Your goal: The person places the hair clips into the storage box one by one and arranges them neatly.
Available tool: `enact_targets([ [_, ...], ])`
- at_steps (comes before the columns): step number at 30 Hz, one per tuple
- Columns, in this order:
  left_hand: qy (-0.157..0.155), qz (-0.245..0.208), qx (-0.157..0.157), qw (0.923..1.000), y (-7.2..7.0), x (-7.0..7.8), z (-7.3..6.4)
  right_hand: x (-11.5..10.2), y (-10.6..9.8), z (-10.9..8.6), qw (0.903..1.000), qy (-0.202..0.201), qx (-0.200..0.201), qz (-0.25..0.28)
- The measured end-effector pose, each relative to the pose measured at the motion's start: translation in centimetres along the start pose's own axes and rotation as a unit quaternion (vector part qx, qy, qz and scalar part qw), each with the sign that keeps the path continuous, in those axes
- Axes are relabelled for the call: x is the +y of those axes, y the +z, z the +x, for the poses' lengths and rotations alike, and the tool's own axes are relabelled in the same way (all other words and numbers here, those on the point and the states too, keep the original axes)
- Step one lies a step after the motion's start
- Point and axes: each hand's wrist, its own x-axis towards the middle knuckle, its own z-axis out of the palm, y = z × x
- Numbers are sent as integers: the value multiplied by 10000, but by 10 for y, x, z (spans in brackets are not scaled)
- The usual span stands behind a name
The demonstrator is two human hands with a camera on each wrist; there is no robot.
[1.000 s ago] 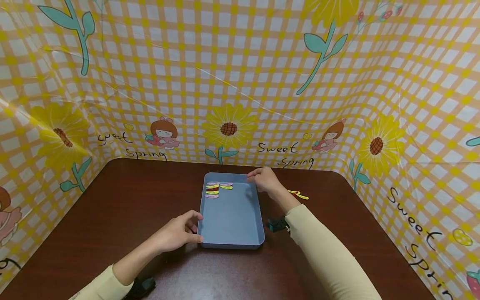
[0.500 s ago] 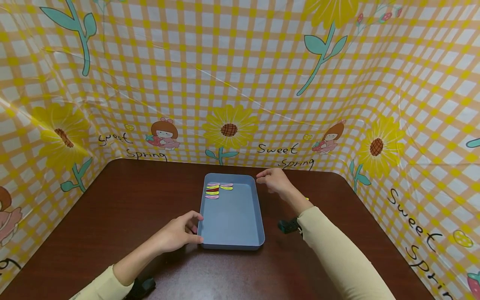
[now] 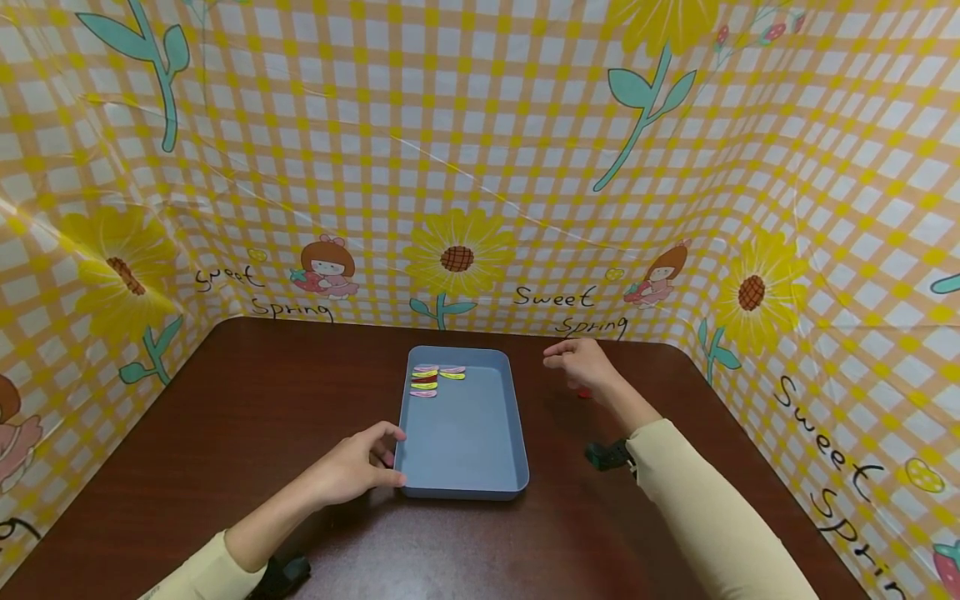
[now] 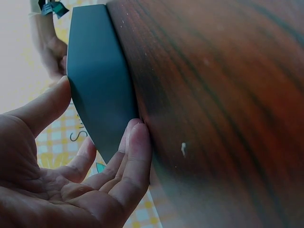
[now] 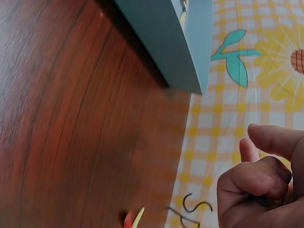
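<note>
My left hand (image 3: 348,468) holds the near left side of a blue-grey rectangular tray (image 3: 461,492). In the left wrist view its thumb (image 4: 61,88) is at the rim and other fingertips (image 4: 139,137) press low on the outer wall. Inside, at the far left, snap hair clips in pink, yellow and red lie in a column, including a pink clip (image 3: 423,394). A shorter second column beside it includes a yellow clip (image 3: 452,377). My right hand (image 3: 587,365) hovers right of the tray holding nothing, thumb and index apart. Red and yellow clips (image 5: 128,220) lie below it, mostly hidden in the head view.
The dark wooden table (image 3: 300,375) ends at a yellow checked cloth (image 3: 360,183) with printed sunflowers, which rises at the back and both sides. Black wrist devices show beneath both forearms.
My right hand has moved right from above the tray's far right corner to over the loose clips, covering most of them. The left hand and the clips in the tray stay put.
</note>
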Motion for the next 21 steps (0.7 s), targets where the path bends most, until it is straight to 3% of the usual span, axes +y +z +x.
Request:
enact_targets([
  [11,-30,-46,-16,10000,-1,0,0,23,-23,-7,9998,160,147,48],
  [21,-20,-33,20,10000,0,0,-1,46,-44,-6,9984,157,102,542],
])
